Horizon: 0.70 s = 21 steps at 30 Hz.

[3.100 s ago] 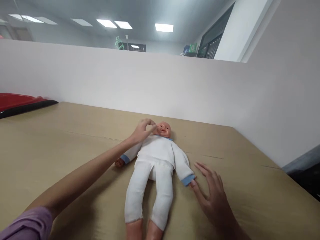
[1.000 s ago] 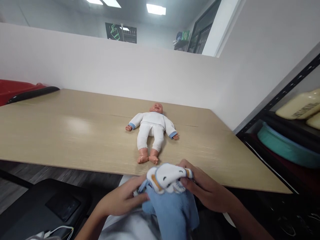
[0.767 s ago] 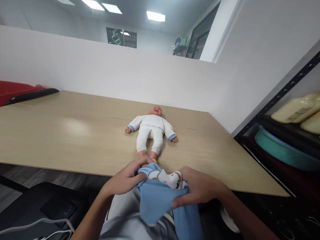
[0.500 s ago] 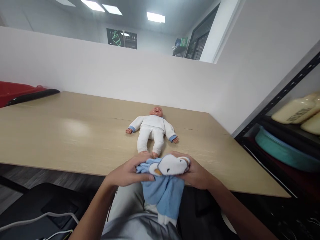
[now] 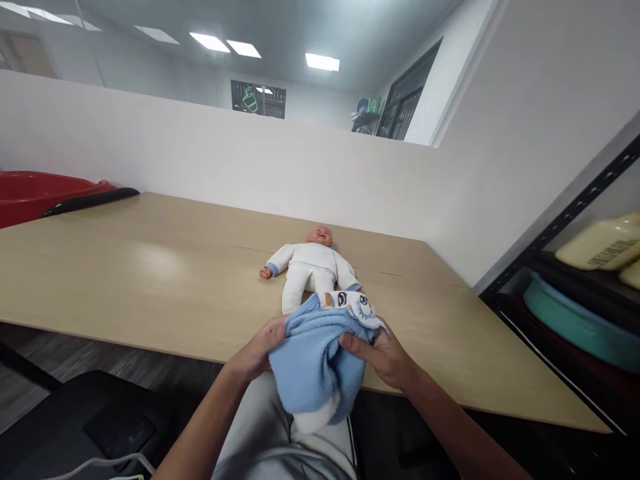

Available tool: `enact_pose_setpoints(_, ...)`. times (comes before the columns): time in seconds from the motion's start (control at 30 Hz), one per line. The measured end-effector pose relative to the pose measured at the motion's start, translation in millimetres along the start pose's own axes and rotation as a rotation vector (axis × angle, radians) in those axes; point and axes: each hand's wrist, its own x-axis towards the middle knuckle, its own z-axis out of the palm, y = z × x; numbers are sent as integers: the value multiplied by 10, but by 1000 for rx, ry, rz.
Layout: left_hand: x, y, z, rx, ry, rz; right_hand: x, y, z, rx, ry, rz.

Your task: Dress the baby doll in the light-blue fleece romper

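Observation:
A soft blue and white piece of baby clothing (image 5: 310, 360) with a cartoon face on its white part hangs between my hands, above my lap at the table's front edge. My left hand (image 5: 263, 343) is closed on its left side. On the right side, my right hand (image 5: 383, 353) grips it with the thumb on top of the folds. Just beyond lies a baby doll (image 5: 313, 260) on its back, dressed in white with blue cuffs, head toward the wall. The cloth hides its feet and part of its legs.
The wooden table (image 5: 175, 287) runs along a white wall (image 5: 250, 167). A red tub (image 5: 45, 193) stands at the far left. At right, a black shelf holds a teal basin (image 5: 580, 320) and cream bottles (image 5: 600, 245). A black chair (image 5: 110, 420) is at lower left.
The clothing has been turned and spread in my hands, with its cartoon face now along the upper edge. It has risen slightly and covers the doll's feet. The camera view has shifted a little.

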Motion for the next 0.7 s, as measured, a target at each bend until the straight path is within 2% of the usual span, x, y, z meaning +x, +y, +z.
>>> enact_pose_setpoints(0.07,-39,-39,-82,21,-82,-12,30,61,31,20,-2,23)
enact_pose_setpoints(0.1,-56,-52,-103,18,-86,-11,45,72,46,14,-2,48)
enact_pose_setpoints(0.17,-79,-62,-101,-33,-15,19,65,60,71,-20,-40,94)
enact_pose_setpoints(0.27,-78,-59,-29,-163,128,72,78,8,76,-59,-210,120)
enact_pose_setpoints(0.33,-70,-52,18,-197,156,40,84,0,63,-28,-297,104)
enact_pose_setpoints(0.37,-69,-49,31,-188,155,17,88,13,55,-3,-300,86)
enact_pose_setpoints(0.47,-106,-45,12,-82,133,-19,95,120,46,62,-182,66)
enact_pose_setpoints(0.57,-201,-70,-71,8,46,-25,82,267,84,67,-95,143)
enact_pose_setpoints(0.63,-279,-106,-127,-30,-46,-1,66,332,132,57,-127,204)
enact_pose_setpoints(0.7,-352,-138,-160,-111,-85,41,57,342,180,25,-193,230)
